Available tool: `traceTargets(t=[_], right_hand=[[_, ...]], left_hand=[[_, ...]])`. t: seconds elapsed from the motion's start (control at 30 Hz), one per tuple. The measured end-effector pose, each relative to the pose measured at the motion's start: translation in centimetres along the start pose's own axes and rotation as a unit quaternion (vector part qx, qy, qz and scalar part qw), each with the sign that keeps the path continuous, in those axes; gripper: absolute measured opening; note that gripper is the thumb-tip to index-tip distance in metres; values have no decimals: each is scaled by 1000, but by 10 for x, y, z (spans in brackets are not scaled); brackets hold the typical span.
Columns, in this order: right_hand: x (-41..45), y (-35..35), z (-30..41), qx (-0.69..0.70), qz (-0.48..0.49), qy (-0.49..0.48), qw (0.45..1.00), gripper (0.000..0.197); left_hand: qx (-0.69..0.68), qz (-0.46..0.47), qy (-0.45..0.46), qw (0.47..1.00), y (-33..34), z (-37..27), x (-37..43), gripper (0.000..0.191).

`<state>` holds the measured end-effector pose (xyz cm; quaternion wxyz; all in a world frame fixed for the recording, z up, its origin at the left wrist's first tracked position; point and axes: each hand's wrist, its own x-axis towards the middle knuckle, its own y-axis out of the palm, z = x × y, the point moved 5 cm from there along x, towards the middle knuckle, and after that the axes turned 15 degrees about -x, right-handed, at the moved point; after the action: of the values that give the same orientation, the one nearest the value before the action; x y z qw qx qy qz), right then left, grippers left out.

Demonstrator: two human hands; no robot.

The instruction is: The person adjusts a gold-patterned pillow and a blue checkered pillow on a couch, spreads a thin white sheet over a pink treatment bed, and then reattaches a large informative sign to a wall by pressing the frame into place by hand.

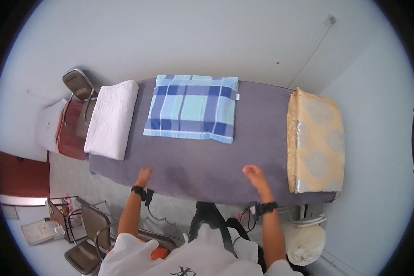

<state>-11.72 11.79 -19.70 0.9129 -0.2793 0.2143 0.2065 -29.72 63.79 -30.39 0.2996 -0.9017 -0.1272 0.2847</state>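
My left hand (145,177) is over the near edge of the grey-covered bed (179,165), holding nothing, its fingers blurred. Farther right, my right hand (256,176) hovers over the same cover with nothing visible in it. Between and beyond the hands lies a blue checked pillow (195,107), flat near the wall side. A folded white quilt (112,120) rests at the bed's left end. At the right end is a folded yellow patterned quilt (317,145). Neither hand touches the pillow or the quilts. Both wrists wear black bands.
Brown metal-framed chairs stand at the upper left (77,84) and lower left (95,220). A red-covered piece of furniture (72,131) adjoins the bed's left side. Cables (250,220) hang near my right wrist. A pale bag-like object (305,243) sits at the lower right, below the bed's edge.
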Motion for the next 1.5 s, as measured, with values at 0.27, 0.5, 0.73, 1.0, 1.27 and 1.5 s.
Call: traceTargets(t=[0.27, 0.5, 0.73, 1.0, 1.27, 1.5], right_hand=[[222, -6, -1, 141, -96, 144, 975, 63], [318, 21, 30, 134, -28, 114, 984, 69], [337, 50, 84, 181, -22, 15, 983, 45], [288, 43, 114, 219, -106, -33, 969, 55], [83, 18, 114, 403, -216, -68, 887, 62], [-21, -30, 49, 485, -373, -34, 790, 60]], left_hand=[[-383, -44, 34, 922, -58, -82, 234, 38], [-451, 131, -69, 880, -68, -109, 320, 44], [-375, 151, -88, 911, -63, -138, 323, 53], [-362, 95, 14, 927, -79, -197, 273, 37], [-370, 203, 129, 898, -114, -321, 220, 47], [-220, 399, 213, 865, 8, -512, 231, 47]])
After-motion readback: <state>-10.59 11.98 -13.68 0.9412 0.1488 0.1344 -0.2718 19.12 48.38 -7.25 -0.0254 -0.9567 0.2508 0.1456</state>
